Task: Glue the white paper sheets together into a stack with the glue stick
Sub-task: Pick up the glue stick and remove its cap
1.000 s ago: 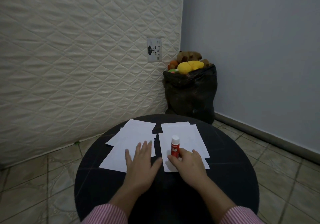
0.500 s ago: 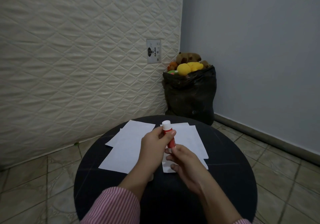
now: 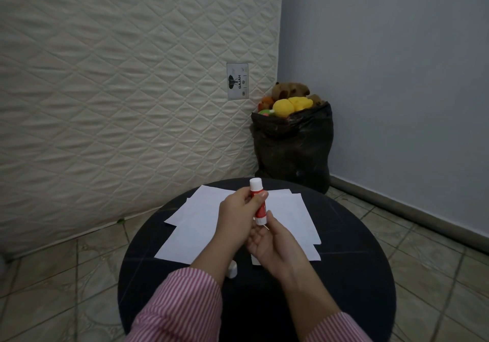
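Note:
A red glue stick (image 3: 259, 204) with a white top is held upright above the round black table (image 3: 349, 283). My left hand (image 3: 238, 217) grips its upper body with thumb and fingers. My right hand (image 3: 272, 246) sits just below, fingertips closed around the stick's white bottom end. White paper sheets lie on the table in two overlapping groups: a left group (image 3: 193, 228) and a right group (image 3: 299, 217), partly hidden by my hands.
A small white object (image 3: 232, 271) lies on the table by my left wrist. A quilted mattress (image 3: 119, 90) leans on the wall behind. A black bag (image 3: 291, 151) of plush toys stands in the corner. Tiled floor surrounds the table.
The glue stick stood on the right sheets with my hands flat beside it. My hands have since lifted it off the paper, and both now hold it in the air.

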